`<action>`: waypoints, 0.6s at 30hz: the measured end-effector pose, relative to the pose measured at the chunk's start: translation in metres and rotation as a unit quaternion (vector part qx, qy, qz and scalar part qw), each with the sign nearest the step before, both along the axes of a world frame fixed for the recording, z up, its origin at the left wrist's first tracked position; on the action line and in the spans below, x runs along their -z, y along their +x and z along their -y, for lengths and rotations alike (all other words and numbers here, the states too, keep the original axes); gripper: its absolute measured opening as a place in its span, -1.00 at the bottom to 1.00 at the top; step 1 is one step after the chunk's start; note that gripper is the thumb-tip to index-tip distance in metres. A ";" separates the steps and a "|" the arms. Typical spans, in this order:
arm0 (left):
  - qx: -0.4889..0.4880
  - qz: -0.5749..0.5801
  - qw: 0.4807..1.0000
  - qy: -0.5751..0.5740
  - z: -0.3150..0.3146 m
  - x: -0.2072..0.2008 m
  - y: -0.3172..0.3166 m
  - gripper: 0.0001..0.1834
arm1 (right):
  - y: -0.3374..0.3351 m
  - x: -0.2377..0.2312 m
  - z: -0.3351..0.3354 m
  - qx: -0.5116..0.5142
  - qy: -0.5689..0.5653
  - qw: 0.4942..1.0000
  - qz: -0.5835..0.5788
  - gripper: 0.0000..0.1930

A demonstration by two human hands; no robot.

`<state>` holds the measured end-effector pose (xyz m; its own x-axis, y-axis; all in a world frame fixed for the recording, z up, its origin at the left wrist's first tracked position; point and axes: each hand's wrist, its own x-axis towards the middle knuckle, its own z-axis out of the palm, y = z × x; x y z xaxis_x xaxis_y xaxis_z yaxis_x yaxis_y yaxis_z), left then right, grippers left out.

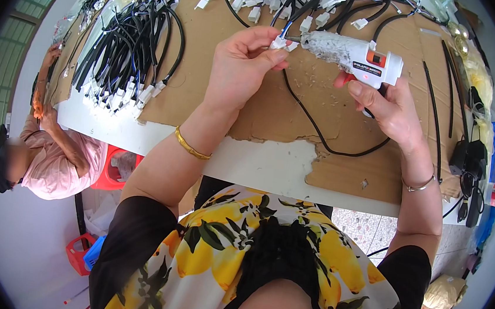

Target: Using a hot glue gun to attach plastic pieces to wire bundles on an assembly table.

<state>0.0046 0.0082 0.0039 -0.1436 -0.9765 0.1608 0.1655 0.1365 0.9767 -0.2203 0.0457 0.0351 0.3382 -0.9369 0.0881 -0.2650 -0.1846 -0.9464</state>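
Observation:
My left hand [240, 65] pinches a small white connector [279, 42] on the end of a black cable [320, 134]. That cable loops down over the brown cardboard sheet [206, 86] on the table. My right hand [390, 108] grips a white glue gun [356, 57] with a red trigger. The gun's glue-crusted nozzle points left and touches the connector.
A bundle of black cables with white connectors [126, 55] lies at the left of the cardboard, and more of them [296, 3] lie at the far side. Another person in pink [53, 158] sits at the table's left end. Black cords and chargers [473, 168] lie at the right edge.

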 end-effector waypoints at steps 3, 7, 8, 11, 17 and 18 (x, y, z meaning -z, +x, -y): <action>-0.002 -0.003 1.000 0.009 0.000 -0.002 -0.001 -0.77 | -0.001 0.003 0.000 0.002 0.008 1.000 0.006 -0.70; -0.005 -0.012 1.000 0.022 0.000 -0.001 -0.001 -0.79 | 0.001 0.003 -0.002 0.016 0.002 1.000 0.002 -0.69; -0.005 -0.011 1.000 0.022 0.000 -0.001 -0.001 -0.79 | 0.001 0.001 -0.002 0.020 0.010 1.000 -0.007 -0.72; -0.011 -0.001 1.000 0.013 0.001 0.000 -0.001 -0.79 | 0.002 -0.002 -0.003 0.021 0.018 1.000 -0.014 -0.76; -0.010 0.000 1.000 0.017 0.002 0.001 -0.001 -0.78 | 0.004 -0.003 -0.005 0.024 0.030 0.999 0.008 -0.82; -0.013 -0.002 1.000 0.020 0.002 0.001 -0.001 -0.78 | 0.005 -0.004 -0.005 0.028 0.028 0.999 0.004 -0.82</action>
<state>0.0035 0.0062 0.0030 -0.1181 -0.9856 0.1213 0.1657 0.1009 0.9810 -0.2153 0.0510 0.0390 0.2849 -0.9578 0.0376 -0.2653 -0.1165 -0.9571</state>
